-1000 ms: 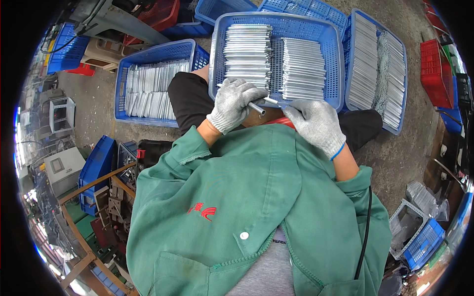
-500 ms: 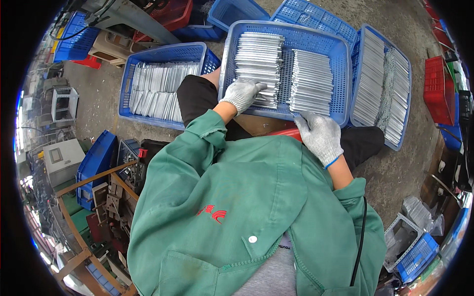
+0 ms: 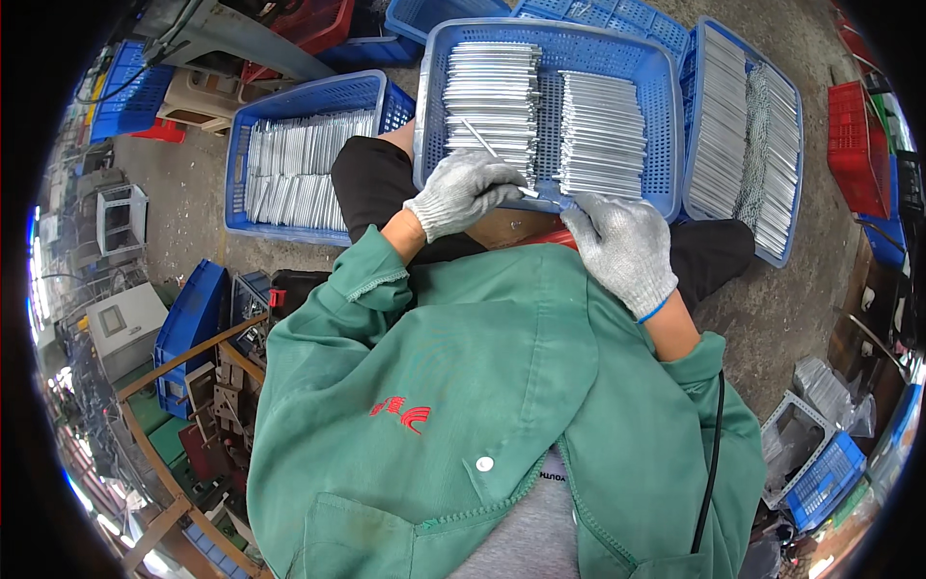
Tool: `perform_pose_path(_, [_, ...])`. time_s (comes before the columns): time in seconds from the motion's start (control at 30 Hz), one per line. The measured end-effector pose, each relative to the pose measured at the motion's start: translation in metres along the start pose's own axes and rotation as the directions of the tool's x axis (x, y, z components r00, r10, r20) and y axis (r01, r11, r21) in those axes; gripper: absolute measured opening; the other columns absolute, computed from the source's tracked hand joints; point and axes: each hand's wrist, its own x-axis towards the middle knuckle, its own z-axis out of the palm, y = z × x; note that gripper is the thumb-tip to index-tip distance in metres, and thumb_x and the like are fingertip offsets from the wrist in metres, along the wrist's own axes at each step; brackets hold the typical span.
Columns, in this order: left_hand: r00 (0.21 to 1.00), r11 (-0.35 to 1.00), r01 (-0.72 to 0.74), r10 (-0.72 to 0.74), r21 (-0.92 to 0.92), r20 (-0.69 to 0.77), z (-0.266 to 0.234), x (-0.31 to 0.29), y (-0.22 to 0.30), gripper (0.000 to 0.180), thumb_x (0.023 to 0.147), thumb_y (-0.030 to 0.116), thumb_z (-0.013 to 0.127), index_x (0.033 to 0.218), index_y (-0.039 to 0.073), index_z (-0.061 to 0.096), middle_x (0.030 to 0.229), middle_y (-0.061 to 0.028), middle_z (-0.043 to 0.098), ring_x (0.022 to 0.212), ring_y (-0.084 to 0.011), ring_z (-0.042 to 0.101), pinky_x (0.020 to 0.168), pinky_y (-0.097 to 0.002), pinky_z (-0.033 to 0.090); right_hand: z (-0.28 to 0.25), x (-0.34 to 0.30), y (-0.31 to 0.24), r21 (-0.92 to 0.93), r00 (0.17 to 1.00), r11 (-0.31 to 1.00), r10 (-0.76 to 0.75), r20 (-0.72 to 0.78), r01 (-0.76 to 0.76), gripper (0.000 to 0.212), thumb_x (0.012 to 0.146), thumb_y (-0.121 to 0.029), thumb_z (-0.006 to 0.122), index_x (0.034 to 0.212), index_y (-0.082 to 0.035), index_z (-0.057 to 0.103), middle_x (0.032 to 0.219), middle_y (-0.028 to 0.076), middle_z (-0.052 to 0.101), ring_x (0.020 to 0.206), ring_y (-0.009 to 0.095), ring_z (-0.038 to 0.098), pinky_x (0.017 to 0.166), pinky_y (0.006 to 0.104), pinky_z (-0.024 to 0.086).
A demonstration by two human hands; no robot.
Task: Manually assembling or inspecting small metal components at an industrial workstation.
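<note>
My left hand (image 3: 465, 193), in a grey-white knitted glove, is closed around a thin silvery metal rod (image 3: 479, 136). This rod slants across the near rim of a blue plastic crate (image 3: 552, 31), its lower end poking out past the fingertips. Two stacks of similar rods lie in the crate, a left stack (image 3: 492, 92) and a right stack (image 3: 602, 130). Close to the rod's lower end, my right hand (image 3: 627, 249), gloved alike, is curled by the crate's near rim. Its fingertips are partly hidden, and whatever it may hold cannot be made out.
More rods fill a blue crate (image 3: 231, 183) on the left and another (image 3: 793, 193) on the right. Under my hands shows a red edge (image 3: 557, 237). A red crate (image 3: 857, 145) stands far right; a wooden frame (image 3: 154, 463) and metal parts are lower left.
My left hand has lifted a rod from the left stack and moved nearer to me and my right hand. The right hand has shifted slightly, staying by the near rim.
</note>
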Motion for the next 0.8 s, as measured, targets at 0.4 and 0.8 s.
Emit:
perform_pose_path(0.4, [0.997, 0.997, -0.071, 0.071, -0.004, -0.011, -0.006, 0.001, 0.025, 0.023, 0.088, 0.024, 0.079, 0.108, 0.011, 0.078, 0.094, -0.0044, 0.073, 0.084, -0.0268, 0.065, 0.087, -0.0390, 0.048, -0.004, -0.002, -0.001, -0.138, 0.998, 0.988, -0.062, 0.006, 0.062, 0.016, 0.090, -0.024, 0.073, 0.091, -0.010, 0.080, 0.066, 0.005, 0.073, 0.052, 0.026, 0.063, 0.057, 0.0372, 0.050])
perform_pose_path(0.8, [0.969, 0.977, -0.110, 0.146, 0.180, -0.200, 0.001, 0.001, 0.041, 0.023, 0.082, 0.024, 0.082, 0.103, 0.014, 0.080, 0.094, -0.0011, 0.074, 0.083, -0.0229, 0.064, 0.086, -0.0370, 0.046, -0.006, -0.002, 0.000, -0.053, 0.995, 0.997, 0.057, 0.085, -0.053, 0.018, 0.090, -0.026, 0.072, 0.088, -0.010, 0.082, 0.068, 0.008, 0.074, 0.051, 0.028, 0.064, 0.053, 0.0363, 0.050])
